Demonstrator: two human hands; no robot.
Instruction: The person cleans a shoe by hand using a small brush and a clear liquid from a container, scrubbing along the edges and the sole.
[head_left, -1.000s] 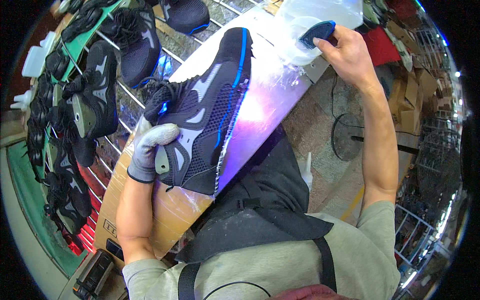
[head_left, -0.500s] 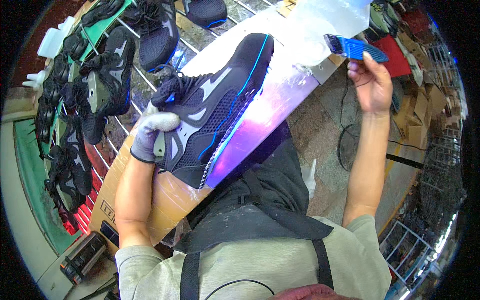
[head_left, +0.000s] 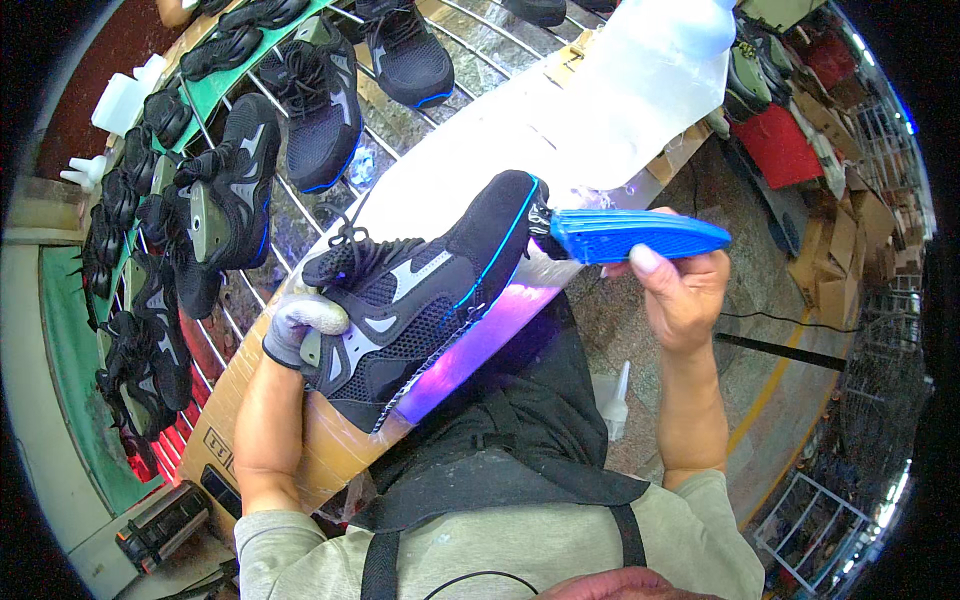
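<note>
My left hand point(head_left: 305, 328), in a grey-white glove, is closed round the heel of a black sports shoe point(head_left: 420, 285) with grey trim. The shoe lies tilted on its side, toe pointing up and right, and a blue line runs along its lower edge. A pale green shoe last point(head_left: 312, 348) shows at its heel opening. My bare right hand point(head_left: 685, 295) pinches the blue handle of a brush point(head_left: 640, 236). Its dark bristles are at the toe of the shoe; whether they touch it I cannot tell.
A cardboard-covered board point(head_left: 262, 425) lies under the shoe, brightly lit in white and purple. Several similar shoes point(head_left: 232, 180) stand on a metal rack to the left. A translucent white container point(head_left: 665, 70) stands at the far right end. A small nozzle bottle point(head_left: 615, 405) is below.
My right hand has brought the brush down and left, from beyond the board to the shoe's toe. The shoe has been lowered and tilted somewhat, still in my left hand.
</note>
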